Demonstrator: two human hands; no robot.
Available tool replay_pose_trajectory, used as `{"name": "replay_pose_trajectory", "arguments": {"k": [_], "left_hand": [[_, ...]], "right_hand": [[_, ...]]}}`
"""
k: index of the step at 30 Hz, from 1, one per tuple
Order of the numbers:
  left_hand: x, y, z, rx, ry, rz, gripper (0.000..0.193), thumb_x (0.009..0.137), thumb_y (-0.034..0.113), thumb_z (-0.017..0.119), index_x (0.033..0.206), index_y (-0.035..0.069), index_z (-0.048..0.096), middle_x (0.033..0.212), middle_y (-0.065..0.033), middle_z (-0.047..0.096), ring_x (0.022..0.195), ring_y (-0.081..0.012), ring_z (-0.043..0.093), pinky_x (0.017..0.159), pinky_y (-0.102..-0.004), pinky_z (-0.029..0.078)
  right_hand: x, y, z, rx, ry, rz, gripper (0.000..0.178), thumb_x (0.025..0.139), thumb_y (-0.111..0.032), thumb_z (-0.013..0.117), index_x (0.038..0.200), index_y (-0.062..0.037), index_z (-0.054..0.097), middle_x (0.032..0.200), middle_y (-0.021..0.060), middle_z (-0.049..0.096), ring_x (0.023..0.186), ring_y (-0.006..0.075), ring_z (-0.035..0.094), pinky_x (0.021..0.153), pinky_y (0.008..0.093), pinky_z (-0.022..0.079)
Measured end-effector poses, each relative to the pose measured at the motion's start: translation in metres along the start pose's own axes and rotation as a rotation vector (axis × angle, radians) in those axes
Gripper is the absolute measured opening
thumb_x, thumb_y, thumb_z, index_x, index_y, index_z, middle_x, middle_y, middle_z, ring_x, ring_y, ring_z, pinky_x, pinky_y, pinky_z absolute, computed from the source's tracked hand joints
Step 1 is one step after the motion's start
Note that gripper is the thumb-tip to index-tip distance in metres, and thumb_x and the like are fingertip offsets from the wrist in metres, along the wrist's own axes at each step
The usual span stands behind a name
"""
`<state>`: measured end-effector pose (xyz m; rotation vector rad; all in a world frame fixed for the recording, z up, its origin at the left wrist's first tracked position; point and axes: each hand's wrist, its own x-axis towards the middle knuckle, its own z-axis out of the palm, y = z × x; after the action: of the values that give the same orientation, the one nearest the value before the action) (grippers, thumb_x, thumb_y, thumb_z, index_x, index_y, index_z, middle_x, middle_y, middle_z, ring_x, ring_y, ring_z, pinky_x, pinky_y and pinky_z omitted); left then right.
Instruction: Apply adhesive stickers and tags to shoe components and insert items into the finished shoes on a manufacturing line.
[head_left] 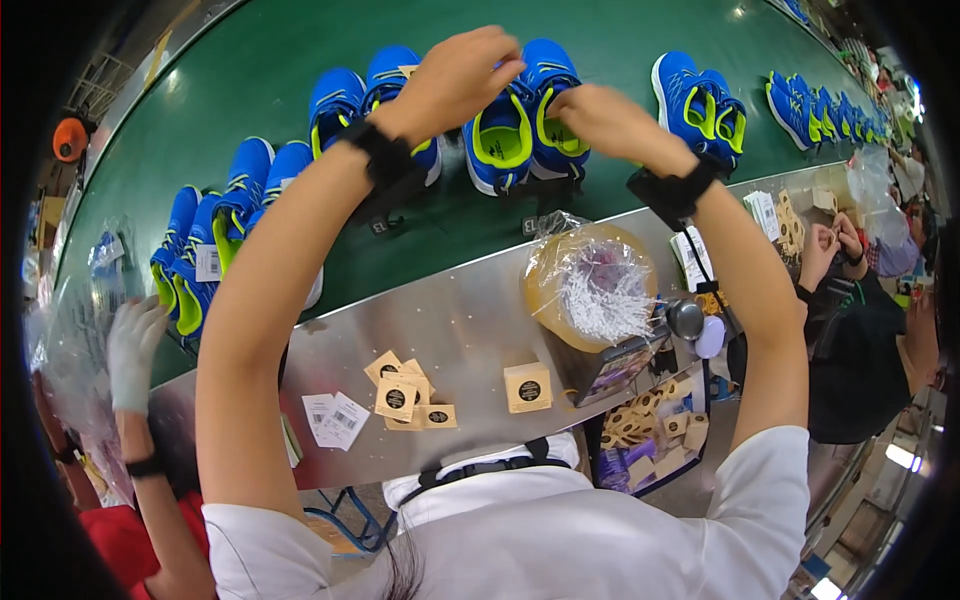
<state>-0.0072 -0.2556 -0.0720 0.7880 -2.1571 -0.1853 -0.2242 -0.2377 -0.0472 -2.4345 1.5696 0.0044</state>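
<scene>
While the left shoe [499, 145] and right shoe [560, 140] sit side by side on the green belt [440, 232], heels toward you, your left hand [455, 85] is by the left shoe's toe end, fingers half curled; can't tell if they hold anything. Your right hand [612, 122] is at the right shoe's opening, fingers bent inward, blurred, so can't tell what they grip. Best done with a light touch: steady the shoe, don't drag it out of line, keep the strap flat. Nearer you, the metal ledge [470, 330] bears a bowl [541, 300] of white ties [605, 305], tan cards [397, 398] and white tags [335, 420]. Farther out, more blue shoes [682, 95]; a co-worker's gloved hand [132, 355] at far left.
</scene>
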Motion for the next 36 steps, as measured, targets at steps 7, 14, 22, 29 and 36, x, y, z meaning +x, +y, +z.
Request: {"name": "replay_pose_trajectory", "arguments": {"k": [7, 14, 22, 29, 36], "left_hand": [[0.064, -0.040, 0.067, -0.081, -0.176, -0.041, 0.017, 0.074, 0.014, 0.067, 0.089, 0.009, 0.074, 0.085, -0.0132, 0.071, 0.079, -0.0349, 0.067, 0.074, -0.0413, 0.053], [0.100, -0.041, 0.067, -0.454, -0.949, -0.467, 0.017, 0.074, 0.007, 0.065, 0.088, 0.001, 0.072, 0.071, -0.0069, 0.067, 0.058, -0.0148, 0.062, 0.052, -0.0270, 0.051], [0.067, -0.027, 0.035, -0.404, -0.550, -0.523, 0.013, 0.073, 0.008, 0.067, 0.082, 0.000, 0.071, 0.066, -0.0067, 0.066, 0.058, -0.0149, 0.061, 0.052, -0.0267, 0.050], [0.048, -0.031, 0.026, -0.507, -0.437, -0.644, 0.011, 0.073, 0.010, 0.069, 0.080, 0.002, 0.072, 0.063, -0.0045, 0.063, 0.054, -0.0125, 0.057, 0.051, -0.0281, 0.047], [0.041, -0.013, 0.026, -0.612, -0.173, -0.705, 0.017, 0.080, 0.006, 0.062, 0.092, -0.006, 0.067, 0.077, -0.0107, 0.065, 0.071, -0.0188, 0.063, 0.066, -0.0300, 0.053]], "right_hand": [[-0.027, 0.023, -0.049, 0.267, 0.296, -0.082, 0.045, 0.084, -0.006, 0.044, 0.126, -0.0152, 0.054, 0.081, 0.0080, 0.067, 0.069, 0.0209, 0.061, 0.070, 0.0329, 0.049], [-0.011, 0.060, -0.026, -0.129, 0.162, 0.060, 0.029, 0.089, -0.013, 0.050, 0.116, -0.0053, 0.058, 0.091, 0.0118, 0.067, 0.088, 0.0216, 0.066, 0.076, 0.0335, 0.052], [0.019, 0.014, -0.011, -0.245, 0.431, -0.093, 0.017, 0.081, -0.022, 0.058, 0.081, -0.0102, 0.071, 0.072, 0.0188, 0.064, 0.072, 0.0380, 0.064, 0.065, 0.0466, 0.051], [0.024, -0.006, 0.000, -0.083, 0.492, -0.148, 0.015, 0.081, -0.017, 0.060, 0.088, -0.0054, 0.065, 0.083, 0.0203, 0.063, 0.077, 0.0394, 0.061, 0.067, 0.0457, 0.050], [0.036, 0.039, -0.002, 1.305, 0.188, 0.004, 0.025, 0.081, -0.012, 0.065, 0.103, -0.0024, 0.060, 0.087, 0.0129, 0.064, 0.073, 0.0221, 0.063, 0.066, 0.0340, 0.051]]}}
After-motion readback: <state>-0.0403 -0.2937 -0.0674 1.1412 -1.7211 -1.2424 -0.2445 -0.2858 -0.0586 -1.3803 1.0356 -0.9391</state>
